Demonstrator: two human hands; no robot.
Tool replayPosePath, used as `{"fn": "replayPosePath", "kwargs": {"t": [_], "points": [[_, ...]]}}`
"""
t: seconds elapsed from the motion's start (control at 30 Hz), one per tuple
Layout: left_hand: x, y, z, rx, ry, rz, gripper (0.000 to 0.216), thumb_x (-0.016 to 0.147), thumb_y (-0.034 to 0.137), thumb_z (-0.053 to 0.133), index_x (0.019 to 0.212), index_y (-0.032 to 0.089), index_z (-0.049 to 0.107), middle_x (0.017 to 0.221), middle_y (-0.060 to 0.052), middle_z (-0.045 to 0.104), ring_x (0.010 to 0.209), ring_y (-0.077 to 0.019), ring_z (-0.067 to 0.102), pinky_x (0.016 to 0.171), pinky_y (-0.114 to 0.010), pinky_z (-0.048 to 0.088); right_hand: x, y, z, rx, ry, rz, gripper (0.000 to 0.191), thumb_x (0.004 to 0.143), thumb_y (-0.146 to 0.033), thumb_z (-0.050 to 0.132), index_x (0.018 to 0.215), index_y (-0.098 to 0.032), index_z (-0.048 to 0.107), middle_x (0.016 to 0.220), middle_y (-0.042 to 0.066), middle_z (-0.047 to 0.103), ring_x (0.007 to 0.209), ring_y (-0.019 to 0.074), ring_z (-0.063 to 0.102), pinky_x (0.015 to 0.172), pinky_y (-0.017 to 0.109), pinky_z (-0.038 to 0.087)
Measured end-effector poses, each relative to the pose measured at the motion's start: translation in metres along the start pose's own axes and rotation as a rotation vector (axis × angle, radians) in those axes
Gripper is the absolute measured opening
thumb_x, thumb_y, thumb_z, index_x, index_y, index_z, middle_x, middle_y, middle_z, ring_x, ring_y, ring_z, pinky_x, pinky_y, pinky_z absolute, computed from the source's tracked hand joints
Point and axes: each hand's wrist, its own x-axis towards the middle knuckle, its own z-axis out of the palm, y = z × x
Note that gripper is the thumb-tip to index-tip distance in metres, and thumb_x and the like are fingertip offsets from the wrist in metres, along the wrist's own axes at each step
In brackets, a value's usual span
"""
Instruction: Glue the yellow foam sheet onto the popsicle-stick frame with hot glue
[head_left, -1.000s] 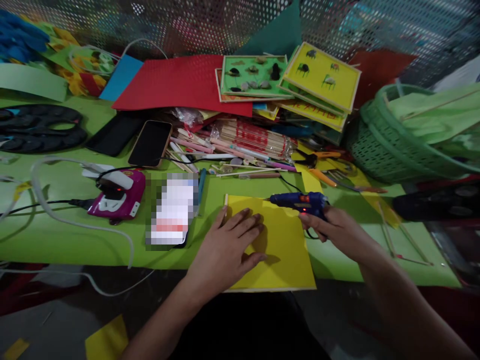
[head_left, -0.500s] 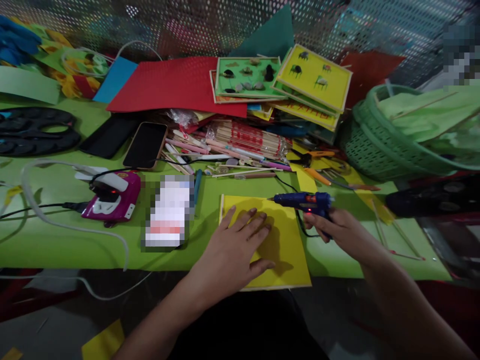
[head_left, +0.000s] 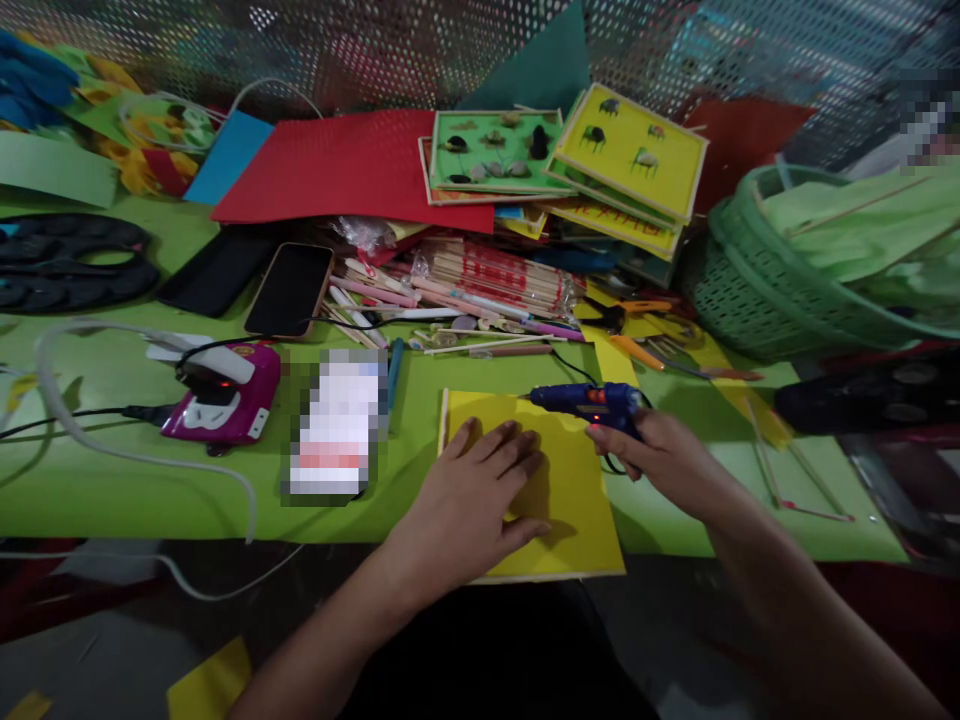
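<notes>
A yellow sheet edged with thin wooden sticks lies at the near edge of the green table. My left hand rests flat on the sheet, fingers spread. My right hand grips the handle of a blue glue gun, whose red light glows. The nozzle points left, just above the sheet's far edge. A black cord runs from the gun towards the back.
A pile of wooden sticks and pens lies behind the sheet. Two phones, a magenta power strip with cables, orange scissors, finished framed panels and a green basket surround it.
My right hand has shifted the glue gun slightly left, bringing the nozzle over the sheet's far edge. My left hand has stayed flat on the sheet, which slid a little.
</notes>
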Motion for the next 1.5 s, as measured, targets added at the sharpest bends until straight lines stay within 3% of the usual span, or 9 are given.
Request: {"fn": "replayPosePath", "kwargs": {"t": [0.23, 0.53, 0.83, 1.07, 1.5], "points": [[-0.001, -0.002, 0.003, -0.008, 0.004, -0.002, 0.059, 0.099, 0.058, 0.054, 0.147, 0.023, 0.051, 0.157, -0.003, 0.053, 0.150, -0.0248, 0.038, 0.126, -0.051, 0.021, -0.007, 0.015, -0.009, -0.056, 0.016, 0.087, 0.062, 0.084, -0.081, 0.048, 0.063, -0.024, 0.054, 0.047, 0.000, 0.052, 0.046, 0.0161, 0.050, 0.047, 0.031, 0.036], [0.000, -0.001, 0.001, 0.013, -0.009, -0.005, 0.059, 0.099, 0.057, 0.054, 0.148, 0.024, 0.049, 0.159, -0.004, 0.049, 0.150, -0.0254, 0.038, 0.124, -0.052, 0.024, -0.002, -0.001, 0.000, 0.004, 0.001, -0.015, 0.055, 0.087, -0.074, 0.053, 0.066, -0.024, 0.054, 0.047, -0.001, 0.049, 0.045, 0.0151, 0.047, 0.045, 0.030, 0.034], [-0.007, -0.002, -0.003, 0.062, -0.017, -0.013, 0.057, 0.101, 0.059, 0.048, 0.146, 0.024, 0.053, 0.157, -0.004, 0.053, 0.149, -0.0253, 0.040, 0.124, -0.051, 0.026, -0.017, 0.028, -0.014, 0.016, 0.056, 0.065, 0.061, 0.084, -0.080, 0.051, 0.067, -0.022, 0.062, 0.049, 0.000, 0.053, 0.049, 0.0156, 0.051, 0.049, 0.030, 0.039], [-0.006, 0.006, -0.006, 0.094, -0.003, -0.006, 0.059, 0.101, 0.059, 0.048, 0.146, 0.021, 0.053, 0.161, -0.004, 0.047, 0.154, -0.0267, 0.033, 0.128, -0.051, 0.020, -0.013, 0.022, -0.007, 0.067, 0.031, 0.070, 0.058, 0.085, -0.078, 0.054, 0.071, -0.022, 0.062, 0.050, -0.001, 0.053, 0.048, 0.0153, 0.049, 0.049, 0.031, 0.037], [-0.001, 0.006, 0.005, 0.035, -0.033, 0.010, 0.064, 0.099, 0.058, 0.053, 0.150, 0.020, 0.048, 0.161, -0.006, 0.047, 0.152, -0.0280, 0.036, 0.125, -0.052, 0.026, -0.005, 0.003, -0.001, 0.009, 0.002, -0.003, 0.053, 0.087, -0.073, 0.054, 0.065, -0.025, 0.053, 0.047, -0.002, 0.048, 0.045, 0.0155, 0.045, 0.046, 0.030, 0.033]]}}
